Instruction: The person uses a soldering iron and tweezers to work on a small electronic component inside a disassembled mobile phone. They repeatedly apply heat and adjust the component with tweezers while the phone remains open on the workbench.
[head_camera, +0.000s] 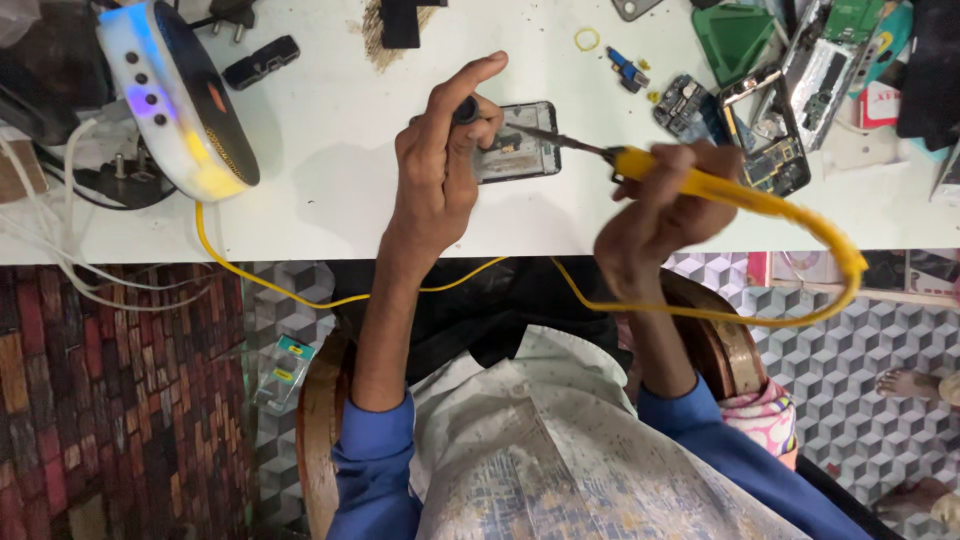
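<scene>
Yellow plastic marks the handle of the soldering iron (690, 180) gripped in the person's right hand (655, 215), fingers wrapped round the grip near its front end, the thin metal tip reaching leftward to the opened black smartphone (520, 142) on the white tabletop (330, 170); the iron's yellow cord (835, 265) loops out past the right hand and runs back under the table edge toward the left; the left hand (440, 170) rests on the phone's left end, thumb and curled fingers pinching a small dark object, too blurred to identify, against the exposed innards, the index finger raised and extended; the phone lies flat between the two hands, close to the near edge of the table; judged from its look, the phone is light, stiff and fragile, its bared circuitry best left untouched and the frame held by its outer edges, while the iron is light and rigid, safe only on the plastic grip, well back from the metal shaft; beyond the right hand lie dismantled phone bodies and circuit boards (775, 155), a green triangular plastic piece (735, 40) and a small yellow rubber band (587, 39); away from the left hand on its outer side stands a round white lamp with a dark face (175, 100), tilted on its edge, with a black plug adapter (260, 62) and white cables (40, 220) near it.
</scene>
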